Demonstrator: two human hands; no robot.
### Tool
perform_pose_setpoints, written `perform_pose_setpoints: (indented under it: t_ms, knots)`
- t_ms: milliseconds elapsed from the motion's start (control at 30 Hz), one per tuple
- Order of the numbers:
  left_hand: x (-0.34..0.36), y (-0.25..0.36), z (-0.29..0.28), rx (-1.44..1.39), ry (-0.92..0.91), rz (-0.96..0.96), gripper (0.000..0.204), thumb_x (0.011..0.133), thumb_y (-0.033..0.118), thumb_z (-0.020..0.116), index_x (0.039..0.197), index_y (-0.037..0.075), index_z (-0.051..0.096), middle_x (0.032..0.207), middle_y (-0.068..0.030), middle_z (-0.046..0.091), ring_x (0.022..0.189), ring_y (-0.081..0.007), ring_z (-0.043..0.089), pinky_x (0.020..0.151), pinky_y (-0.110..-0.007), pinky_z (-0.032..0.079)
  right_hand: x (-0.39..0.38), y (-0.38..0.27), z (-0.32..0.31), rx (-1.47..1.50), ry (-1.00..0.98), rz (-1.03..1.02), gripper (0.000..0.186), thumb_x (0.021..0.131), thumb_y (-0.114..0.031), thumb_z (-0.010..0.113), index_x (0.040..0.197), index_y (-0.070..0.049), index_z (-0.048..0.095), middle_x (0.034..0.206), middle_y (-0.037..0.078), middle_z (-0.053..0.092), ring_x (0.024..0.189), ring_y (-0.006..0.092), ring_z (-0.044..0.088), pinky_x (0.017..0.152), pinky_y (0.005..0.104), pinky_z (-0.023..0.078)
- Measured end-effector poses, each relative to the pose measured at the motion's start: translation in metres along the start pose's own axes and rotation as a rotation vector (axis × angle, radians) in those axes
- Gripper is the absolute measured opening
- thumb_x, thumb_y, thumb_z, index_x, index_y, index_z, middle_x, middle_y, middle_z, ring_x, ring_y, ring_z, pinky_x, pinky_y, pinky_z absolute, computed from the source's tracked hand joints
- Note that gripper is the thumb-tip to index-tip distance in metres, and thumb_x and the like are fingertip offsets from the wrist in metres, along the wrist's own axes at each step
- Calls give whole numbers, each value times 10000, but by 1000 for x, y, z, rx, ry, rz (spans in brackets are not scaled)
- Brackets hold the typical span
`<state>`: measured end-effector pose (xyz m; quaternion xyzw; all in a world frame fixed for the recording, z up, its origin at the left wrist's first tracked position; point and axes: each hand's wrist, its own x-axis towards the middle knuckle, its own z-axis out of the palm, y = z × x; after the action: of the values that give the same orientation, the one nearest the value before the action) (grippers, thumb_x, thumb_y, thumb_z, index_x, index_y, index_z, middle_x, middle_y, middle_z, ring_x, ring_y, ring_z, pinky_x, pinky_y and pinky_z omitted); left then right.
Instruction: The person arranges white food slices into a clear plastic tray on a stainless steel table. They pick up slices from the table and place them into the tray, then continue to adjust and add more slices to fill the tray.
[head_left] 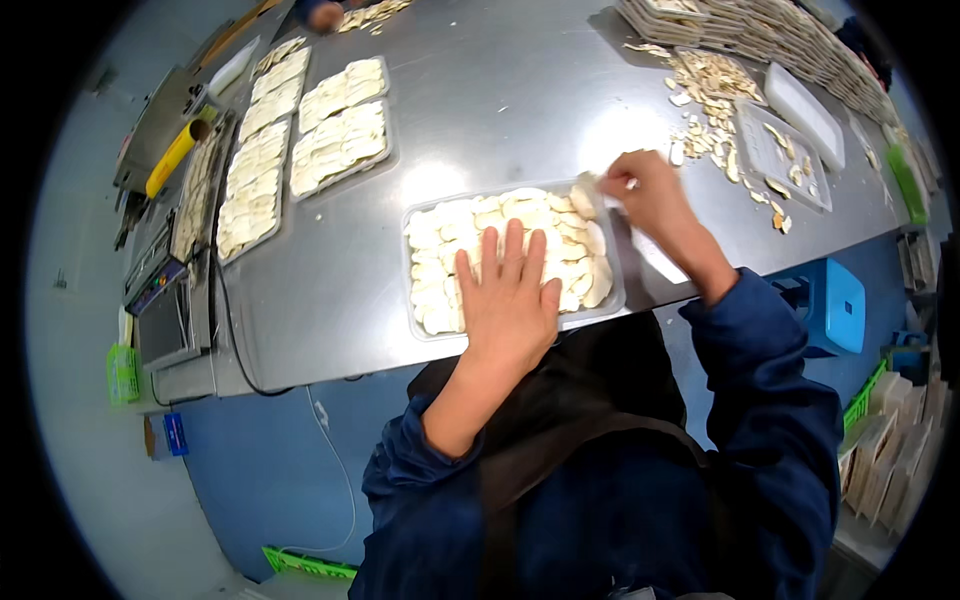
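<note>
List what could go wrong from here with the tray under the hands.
1. The clear tray sits close to the table's near edge; pressure from the flat left hand might tip or slide it off.
2. The right hand pinches a pale slice at the tray's far corner; the tray looks full, so the slice may spill over the rim.
3. The right sleeve could sweep the loose slices nearby.
</note>
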<state>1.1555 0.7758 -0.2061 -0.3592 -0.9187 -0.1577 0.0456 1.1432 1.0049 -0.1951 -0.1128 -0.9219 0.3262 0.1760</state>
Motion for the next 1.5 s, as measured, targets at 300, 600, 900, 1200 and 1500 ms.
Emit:
perform_pose_setpoints:
  t_ms: [300,600,900,1200,1500]
  knots:
    - [-6,-33,-21,-14,81,-119,517,930,259,458,1399,52,387,1469,-188,324,1373,-390,237,1104,-579,104,-46,-37,-15,-35,-166,-296,331,717,-117,748,1021,-22,655,958,157,615,967,319,535,849,370,442]
    - [-11,-35,-9,3,50,-182,495,954,288,404,1399,70,395,1481,-183,315,1394,-366,215,1124,-538,99,-60,-64,10,14,-380,-355,353,660,-73,772,948,20,592,977,182,575,1006,349,500,883,387,431]
    - [-12,-35,-7,0,62,-184,495,953,285,400,1396,63,397,1473,-189,324,1386,-375,227,1120,-542,109,-58,-66,1,14,-442,-315,323,669,-94,781,947,7,652,902,129,619,920,270,563,809,344,463]
    - [-9,-34,-10,12,47,-165,500,935,269,422,1384,51,401,1466,-196,330,1373,-387,239,1113,-555,119,79,-1,12,-8,-275,72,327,711,-224,728,897,36,659,737,121,636,672,204,591,638,331,466]
    - [-13,-35,-8,4,70,-164,495,946,285,414,1384,54,402,1464,-195,332,1369,-389,243,1110,-557,117,1,-52,17,-26,-369,-342,430,691,-201,779,1048,-4,643,961,185,596,959,348,550,823,393,472]
